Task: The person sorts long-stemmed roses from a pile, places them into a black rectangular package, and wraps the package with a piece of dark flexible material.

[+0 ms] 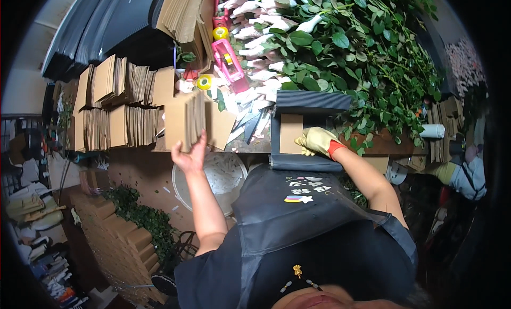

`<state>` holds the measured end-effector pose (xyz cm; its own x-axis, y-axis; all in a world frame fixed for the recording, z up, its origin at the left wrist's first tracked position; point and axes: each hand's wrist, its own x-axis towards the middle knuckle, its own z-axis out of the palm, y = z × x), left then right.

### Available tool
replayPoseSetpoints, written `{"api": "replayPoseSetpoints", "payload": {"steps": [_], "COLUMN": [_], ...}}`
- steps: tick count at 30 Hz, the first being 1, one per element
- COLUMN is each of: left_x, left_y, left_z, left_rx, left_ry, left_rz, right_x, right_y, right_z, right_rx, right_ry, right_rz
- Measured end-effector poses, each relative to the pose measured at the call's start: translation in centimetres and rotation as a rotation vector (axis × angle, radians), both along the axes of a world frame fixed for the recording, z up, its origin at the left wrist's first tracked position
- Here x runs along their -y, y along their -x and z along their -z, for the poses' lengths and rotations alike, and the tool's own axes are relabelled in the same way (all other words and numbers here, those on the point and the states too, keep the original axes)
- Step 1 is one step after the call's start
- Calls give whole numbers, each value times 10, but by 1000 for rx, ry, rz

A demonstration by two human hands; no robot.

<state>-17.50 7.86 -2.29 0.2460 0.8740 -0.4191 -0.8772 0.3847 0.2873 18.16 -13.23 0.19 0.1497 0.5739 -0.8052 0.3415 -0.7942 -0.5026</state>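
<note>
Panel placed, sheet unclosed: a tan cardboard panel (290, 132) lies inside the black corrugated sheet (311, 102) beneath my loosely curled, yellow-gloved right hand (318, 141). My bare left hand (191, 156), fingers spread, meets a brown cardboard stack (183, 120); blur hides any grip. Green-leaved stems (346, 48) beyond remain outside.

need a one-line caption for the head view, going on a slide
Left hand at a cardboard stack, gloved right hand at an open black box, leafy stems beyond.

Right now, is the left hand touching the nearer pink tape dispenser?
Apart: the head view shows cardboard between the left hand and the pink tape dispenser.
</note>
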Motion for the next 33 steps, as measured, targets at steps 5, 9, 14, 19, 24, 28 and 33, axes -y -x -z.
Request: {"api": "replayPoseSetpoints", "payload": {"steps": [5,9,14,19,24,28,33], "left_x": [19,0,64,80,77,86,95], "left_y": [-18,-33,-59,-134,-190,-197,-187], "left_z": [54,60,31,1,33,18,24], "left_rx": [-303,-745,-1353,-1176,-1244,-1221,-1366], "left_ry": [30,33,-519,-1347,-1948,-2127,-2077], "left_rz": [166,120,-371,757,1065,1089,1178], "right_x": [-7,-8,-2,-4,-2,17,54], "right_y": [0,-1,-2,-2,1,-17,-80], "right_z": [10,16,18,1,-19,-30,-109], "right_rx": [50,55,44,103,230,485,612], "right_ry": [72,116,77,113,7,-453,-794], "right_rz": [-92,-96,-33,-130,-218,-356,402]}}
